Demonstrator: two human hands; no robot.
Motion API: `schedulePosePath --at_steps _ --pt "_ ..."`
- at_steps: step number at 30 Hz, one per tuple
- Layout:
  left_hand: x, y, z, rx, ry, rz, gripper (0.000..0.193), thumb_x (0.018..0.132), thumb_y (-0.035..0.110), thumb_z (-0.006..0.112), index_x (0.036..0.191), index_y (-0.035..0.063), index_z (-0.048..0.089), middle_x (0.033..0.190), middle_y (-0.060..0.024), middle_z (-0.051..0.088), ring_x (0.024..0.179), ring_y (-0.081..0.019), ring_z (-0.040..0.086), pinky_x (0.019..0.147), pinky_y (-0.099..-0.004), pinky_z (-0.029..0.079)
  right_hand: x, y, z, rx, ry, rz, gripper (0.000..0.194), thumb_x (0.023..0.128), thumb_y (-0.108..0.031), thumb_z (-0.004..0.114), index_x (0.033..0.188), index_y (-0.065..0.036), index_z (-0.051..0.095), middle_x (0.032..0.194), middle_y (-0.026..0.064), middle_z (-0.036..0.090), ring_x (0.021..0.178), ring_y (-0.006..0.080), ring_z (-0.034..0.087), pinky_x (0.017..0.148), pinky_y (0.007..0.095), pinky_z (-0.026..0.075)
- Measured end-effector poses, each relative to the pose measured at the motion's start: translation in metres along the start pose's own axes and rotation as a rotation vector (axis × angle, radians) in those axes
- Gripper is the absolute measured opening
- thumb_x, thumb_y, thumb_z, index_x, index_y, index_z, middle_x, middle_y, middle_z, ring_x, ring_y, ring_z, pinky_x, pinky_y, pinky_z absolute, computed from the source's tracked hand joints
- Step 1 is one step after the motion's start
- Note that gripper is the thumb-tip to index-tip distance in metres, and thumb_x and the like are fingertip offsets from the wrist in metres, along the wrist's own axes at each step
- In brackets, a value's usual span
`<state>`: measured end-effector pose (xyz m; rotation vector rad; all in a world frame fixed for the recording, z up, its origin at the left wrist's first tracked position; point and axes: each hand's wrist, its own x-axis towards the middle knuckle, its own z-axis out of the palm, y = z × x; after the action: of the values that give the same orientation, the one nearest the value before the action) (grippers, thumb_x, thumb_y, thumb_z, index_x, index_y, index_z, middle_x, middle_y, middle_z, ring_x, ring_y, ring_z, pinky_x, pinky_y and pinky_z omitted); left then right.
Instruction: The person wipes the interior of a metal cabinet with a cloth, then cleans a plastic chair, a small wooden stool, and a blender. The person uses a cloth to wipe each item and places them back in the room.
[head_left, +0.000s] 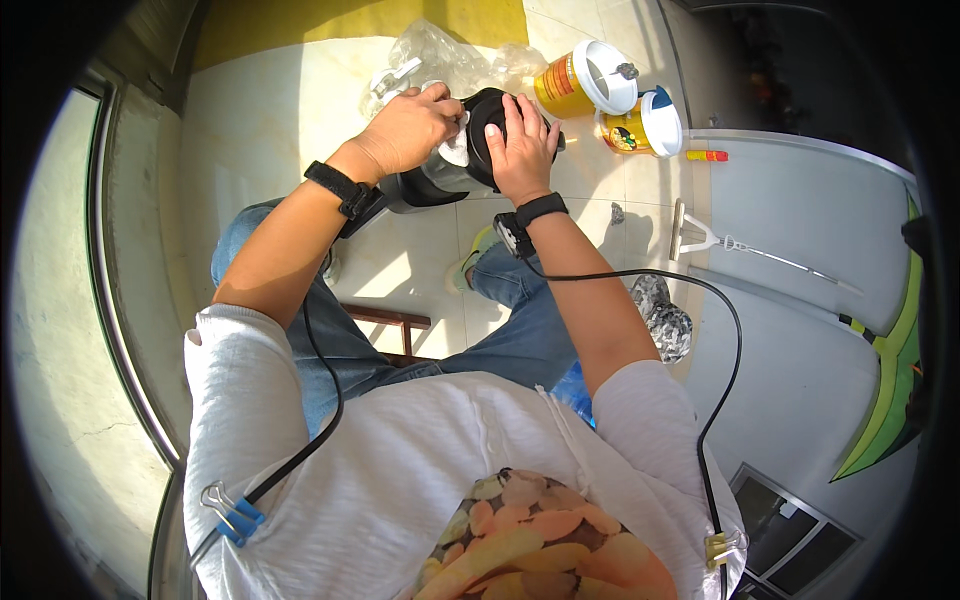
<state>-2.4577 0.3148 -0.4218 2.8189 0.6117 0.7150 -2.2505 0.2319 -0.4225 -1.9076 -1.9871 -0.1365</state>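
Note:
My left hand (416, 124) pinches a white cloth (455, 142) against the side of a clear jar (452, 176). My right hand (525, 154) rests over the jar's round black lid (486, 112), fingers spread across it and thumb at its near side. Below the jar is a black base (418, 192), partly covered by my left wrist. The whole thing leans at an angle between my knees. Just past my left hand lie white plastic parts (396, 81), which I cannot identify.
Beyond lies a crumpled clear plastic bag (435, 49). Two yellow tubs (559, 84) (628, 133) are at the right, a steel-wool scrubber (627, 71) on one. A mop (697, 238) lies farther right. A black cable (637, 273) runs from my right wrist. Beneath me shows a wooden stool (386, 315).

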Motion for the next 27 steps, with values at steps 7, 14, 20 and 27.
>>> schedulePosePath --at_steps 7,14,20,27 --pt "-0.019 0.066 0.002 -0.038 -0.088 0.235 0.018 0.071 0.018 0.063 0.085 0.0174 0.074 0.104 0.0037 0.058 0.103 -0.0179 0.050 0.084 -0.0331 0.043 0.000 0.001 -0.001 0.024 -0.026 0.023 0.050 0.096 -0.035 0.045 0.141 -0.011 0.046 0.145 0.0147 0.040 0.134 0.0339 0.037 0.112 0.0613 0.012" --pt "-0.025 0.078 0.011 -0.163 0.031 0.277 0.020 0.073 0.019 0.063 0.089 0.0144 0.074 0.098 0.0009 0.059 0.097 -0.0173 0.053 0.079 -0.0313 0.049 0.001 0.005 0.001 0.033 -0.048 0.022 0.050 0.096 -0.033 0.047 0.140 -0.010 0.046 0.144 0.0157 0.040 0.135 0.0343 0.034 0.112 0.0626 0.012" --pt "-0.026 0.086 0.033 0.002 0.131 0.344 0.033 0.078 0.017 0.060 0.109 0.0098 0.068 0.118 -0.0043 0.061 0.109 -0.0175 0.058 0.074 -0.0275 0.052 0.001 0.010 -0.001 0.047 -0.148 0.005 0.051 0.100 -0.038 0.036 0.145 -0.012 0.039 0.149 0.0154 0.032 0.139 0.0339 0.029 0.112 0.0608 0.008" --pt "-0.023 0.094 0.031 0.049 0.203 0.228 0.022 0.074 0.017 0.061 0.092 0.0080 0.069 0.088 -0.0001 0.059 0.092 -0.0166 0.056 0.070 -0.0270 0.052 0.005 0.015 -0.005 0.100 -0.214 -0.002 0.056 0.097 -0.037 0.044 0.146 -0.011 0.037 0.152 0.0164 0.028 0.140 0.0361 0.025 0.112 0.0637 0.006"
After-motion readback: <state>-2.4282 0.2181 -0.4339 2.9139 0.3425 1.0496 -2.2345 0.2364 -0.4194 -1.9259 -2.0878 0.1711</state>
